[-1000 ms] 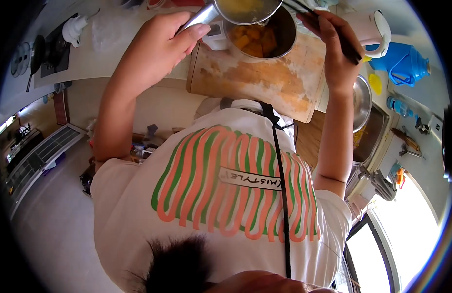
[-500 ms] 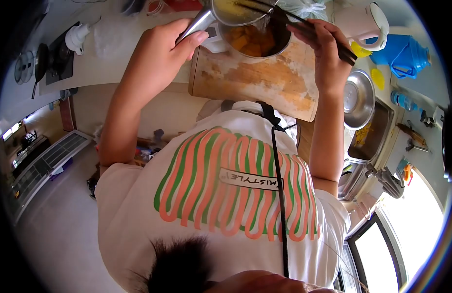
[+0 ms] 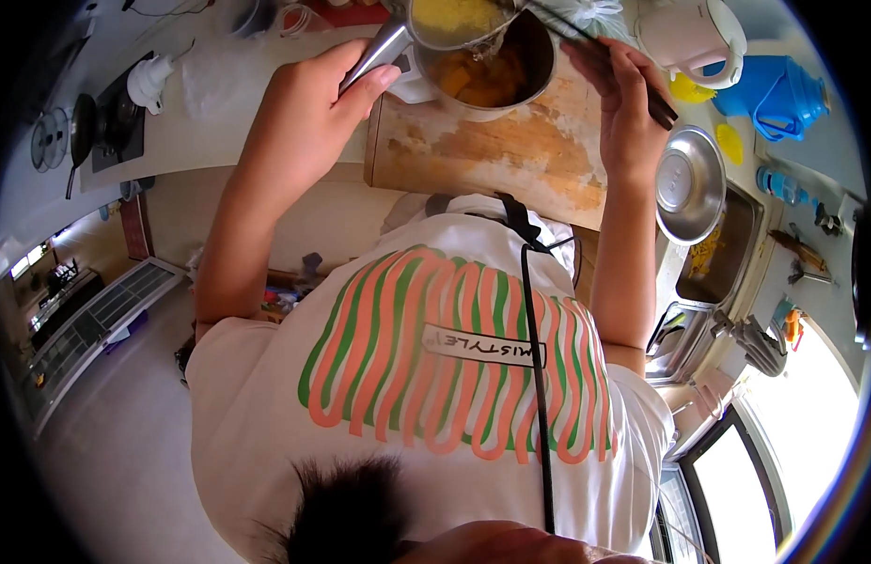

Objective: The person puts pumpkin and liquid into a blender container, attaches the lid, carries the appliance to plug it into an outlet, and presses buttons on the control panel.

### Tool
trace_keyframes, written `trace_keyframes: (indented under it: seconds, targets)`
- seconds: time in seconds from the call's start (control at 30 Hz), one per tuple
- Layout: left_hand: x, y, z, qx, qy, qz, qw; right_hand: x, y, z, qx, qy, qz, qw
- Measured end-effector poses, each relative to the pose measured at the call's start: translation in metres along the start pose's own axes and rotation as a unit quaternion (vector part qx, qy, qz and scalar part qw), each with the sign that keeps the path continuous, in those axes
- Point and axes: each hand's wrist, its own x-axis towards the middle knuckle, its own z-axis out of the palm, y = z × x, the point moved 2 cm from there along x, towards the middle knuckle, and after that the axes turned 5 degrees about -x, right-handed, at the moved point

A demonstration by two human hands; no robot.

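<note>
My left hand (image 3: 327,108) is closed around the metal handle of a round vessel (image 3: 451,23) holding a yellow mass. Its type, pan or strainer, I cannot tell. Clear liquid hangs or runs at its right rim, above a pot (image 3: 542,75) with orange chunks (image 3: 487,80) in liquid. My right hand (image 3: 633,103) grips dark chopsticks (image 3: 572,30), whose tips reach toward the vessel's rim. Below the pot lies a worn wooden cutting board (image 3: 492,155). The top of the vessel is cut off by the frame.
A white kettle (image 3: 684,38) and blue jug (image 3: 778,99) stand at the right. A steel bowl (image 3: 689,183) sits beside the sink (image 3: 727,249), which has yellow scraps in it. Farther left are a stove (image 3: 120,122) and a dark frying pan (image 3: 82,127).
The vessel's yellow contents show more fully now, and liquid is visible lower at its rim. The chopsticks have shifted right, away from the vessel's middle. Both hands keep their grips.
</note>
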Motion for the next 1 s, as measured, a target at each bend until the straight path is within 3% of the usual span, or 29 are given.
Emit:
trace_keyframes:
  seconds: [0.07, 0.17, 0.27, 0.37, 0.47, 0.57, 0.67, 1.0]
  targets:
    - [0.000, 0.000, 0.000, 0.032, 0.004, 0.010, 0.999, -0.002, 0.001, -0.008, -0.015, -0.024, 0.048, 0.998]
    - [-0.001, 0.001, 0.002, 0.034, 0.011, 0.027, 0.999, 0.000, 0.004, -0.003, 0.035, 0.019, -0.026, 0.999]
    - [-0.001, 0.001, 0.003, 0.056, 0.019, 0.034, 0.998, -0.003, 0.000, -0.011, -0.018, -0.015, 0.030, 0.999]
    - [-0.002, 0.004, 0.004, 0.050, 0.020, 0.044, 0.998, 0.000, 0.000, -0.003, 0.023, 0.021, -0.034, 0.999]
    - [-0.003, 0.007, 0.004, 0.056, 0.022, 0.044, 0.997, -0.003, -0.003, -0.010, -0.009, -0.013, 0.011, 1.000]
    - [-0.004, 0.009, 0.005, 0.074, 0.036, 0.075, 0.994, 0.000, -0.003, -0.004, 0.050, 0.038, -0.038, 0.997]
    - [-0.005, 0.009, 0.005, 0.122, 0.037, 0.082, 0.988, -0.002, -0.008, -0.012, -0.037, 0.014, -0.029, 0.999]
    - [-0.009, 0.008, 0.009, 0.111, 0.064, 0.100, 0.987, -0.003, -0.024, -0.022, -0.014, -0.002, -0.106, 0.994]
